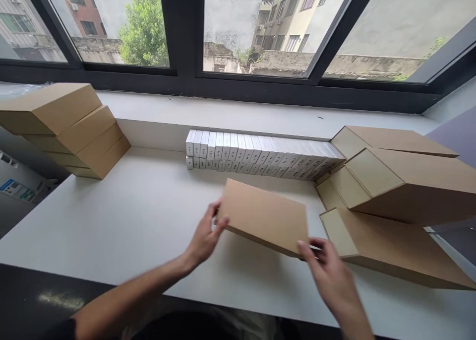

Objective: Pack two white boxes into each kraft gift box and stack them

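A flat brown cardboard box (266, 213) is held a little above the white table, tilted slightly down toward its right end. My left hand (206, 233) grips its left end, thumb on the near edge and fingers behind. At the opposite end, my right hand (327, 263) pinches the near right corner with its thumb on top. The underside of the box is hidden. Behind it, two stacked rows of small white boxes (256, 154) with dark print stand along the window ledge.
Brown boxes with pale ends (416, 181) are piled on the right, one (394, 243) nearest my right hand. Another stack of brown boxes (70, 116) stands at the table's left edge. The white table (148, 216) ends at the raised window sill (230, 109).
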Demonstrator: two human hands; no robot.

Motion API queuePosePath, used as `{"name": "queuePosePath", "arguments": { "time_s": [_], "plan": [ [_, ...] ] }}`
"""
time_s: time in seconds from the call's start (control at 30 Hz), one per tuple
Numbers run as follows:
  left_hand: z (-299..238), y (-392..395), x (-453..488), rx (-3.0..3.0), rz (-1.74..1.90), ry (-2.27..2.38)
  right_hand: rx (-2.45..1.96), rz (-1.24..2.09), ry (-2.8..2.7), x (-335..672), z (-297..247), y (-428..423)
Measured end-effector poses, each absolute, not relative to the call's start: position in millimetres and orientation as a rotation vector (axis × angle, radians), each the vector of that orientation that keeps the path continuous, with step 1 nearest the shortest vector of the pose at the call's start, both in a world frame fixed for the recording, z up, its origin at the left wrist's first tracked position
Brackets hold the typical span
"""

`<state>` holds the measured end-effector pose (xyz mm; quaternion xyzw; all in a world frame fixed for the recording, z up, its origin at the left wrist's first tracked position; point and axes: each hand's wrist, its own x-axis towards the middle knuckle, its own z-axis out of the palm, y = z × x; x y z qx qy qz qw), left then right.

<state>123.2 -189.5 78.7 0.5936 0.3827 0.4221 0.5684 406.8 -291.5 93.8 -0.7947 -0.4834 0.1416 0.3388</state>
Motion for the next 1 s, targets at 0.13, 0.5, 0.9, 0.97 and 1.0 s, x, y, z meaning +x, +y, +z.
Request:
{"name": "queuePosePath", "arguments": {
  "time_s": [0.13,0.5,0.9,0.97,1.0],
  "plan": [
    [52.8,-179.5,45.4,1.255,1.038,1.179,-1.890,0.729,-1.345,327.2,80.0,-245.6],
    [72.5,-167.7,-29.8,1.376,0.733,1.356,-1.738,1.249,-1.376,287.6,76.2,-226.7],
    [66.1,-169.0,-43.5,1.480,0.925,1.118,-1.473,1.637,-0.715,299.3,124.4,-229.7],
    [48.8,-161.9,-43.5,1.749,1.069,0.993,-1.431,1.657,-0.692,300.3,124.0,-229.5],
    [42.3,-158.3,-41.5,1.893,1.096,0.887,-1.413,1.658,-0.682,300.0,122.8,-229.5]
  ]
}}
